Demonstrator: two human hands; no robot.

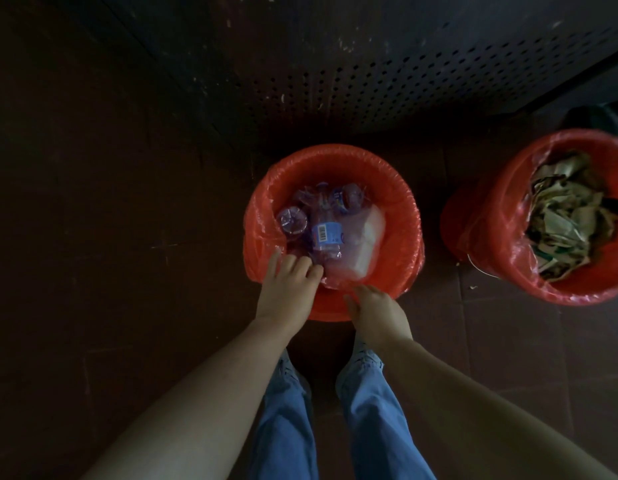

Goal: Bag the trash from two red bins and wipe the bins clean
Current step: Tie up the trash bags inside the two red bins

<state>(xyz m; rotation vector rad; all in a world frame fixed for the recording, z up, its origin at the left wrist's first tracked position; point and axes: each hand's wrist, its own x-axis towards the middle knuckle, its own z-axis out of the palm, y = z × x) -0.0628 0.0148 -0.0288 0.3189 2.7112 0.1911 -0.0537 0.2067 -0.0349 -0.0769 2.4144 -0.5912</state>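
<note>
A red bin (338, 164) lined with a thin plastic bag (257, 220) stands on the floor in front of my feet. It holds several clear plastic bottles, one with a blue label (326, 233), and a white container (368, 237). My left hand (286, 289) reaches over the near rim with fingers curled on the bag's edge. My right hand (373, 310) rests on the near rim, fingers bent down over the liner. A second red bin (487, 216), also lined, stands to the right, full of crumpled brown paper (567, 220).
A dark perforated panel (404, 71) rises just behind the bins. Dark tiled floor (110, 237) spreads left and between the bins. A dark bag-like shape (598, 116) sits behind the right bin. My jeans and shoes (359, 362) are below the near bin.
</note>
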